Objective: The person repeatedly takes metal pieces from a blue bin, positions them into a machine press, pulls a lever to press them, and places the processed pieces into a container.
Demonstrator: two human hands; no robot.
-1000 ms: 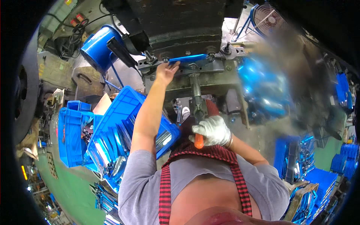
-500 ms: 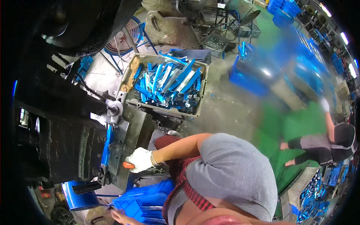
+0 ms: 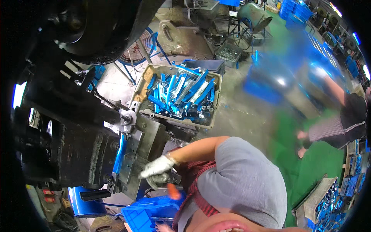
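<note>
My right hand [image 3: 157,166], in a white glove with grey fingers, is at the near side of the machine's steel block [image 3: 148,143]. Below it shows a tool with an orange handle [image 3: 174,191] and a dark part by the glove; the hand seems closed on it, though motion blurs the grip. A long blue strip-shaped part [image 3: 120,154] lies along the machine's fixture, apart from that hand. At the lower edge my left hand [image 3: 164,227] shows only partly, bare and blurred, over a blue plastic crate [image 3: 133,212]; its grip cannot be made out.
Beyond the steel block stands a beige bin [image 3: 211,120] heaped with blue and silvery metal parts. A fan [image 3: 133,52] and a grey crate [image 3: 228,54] are farther back. At right a co-worker [image 3: 334,121] bends by blurred blue goods. More parts fill a crate [image 3: 315,197] at lower right.
My right hand has drawn back from the steel block, and the orange handle has swung down toward my body. My left hand has moved right along the blue crate. The view has shifted slightly.
</note>
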